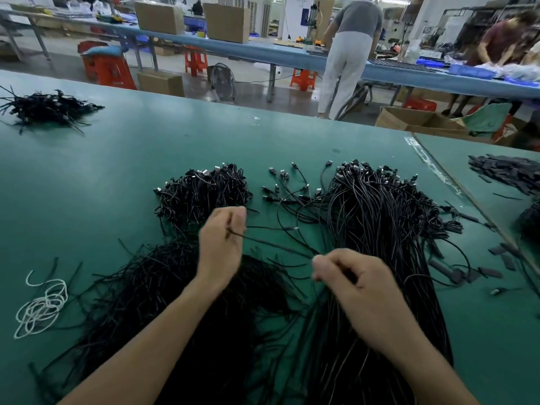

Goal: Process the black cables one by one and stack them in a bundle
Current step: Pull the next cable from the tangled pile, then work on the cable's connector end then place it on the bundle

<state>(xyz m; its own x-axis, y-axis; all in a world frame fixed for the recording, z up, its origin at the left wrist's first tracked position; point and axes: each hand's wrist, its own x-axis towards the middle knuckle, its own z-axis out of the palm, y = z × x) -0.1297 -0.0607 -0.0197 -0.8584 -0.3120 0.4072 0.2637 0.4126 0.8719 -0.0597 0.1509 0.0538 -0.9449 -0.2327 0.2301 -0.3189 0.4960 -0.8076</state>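
One thin black cable (274, 245) stretches between my two hands above the green table (122, 171). My left hand (222, 244) pinches one end of it with curled fingers. The other end is pinched by my right hand (350, 279), blurred at the fingertips. A large pile of black cables (377, 229) with plug ends fanned out lies under and beyond my right hand. A smaller heap of black cables (201, 191) sits beyond my left hand. A spread of loose black strands (163, 290) lies below my left forearm.
A coil of white cord (41, 305) lies at the left. Another black cable pile (49, 108) sits at the far left. Flat black pieces (508, 171) cover the adjoining table at right. Beyond the far edge are people, cardboard boxes and red stools.
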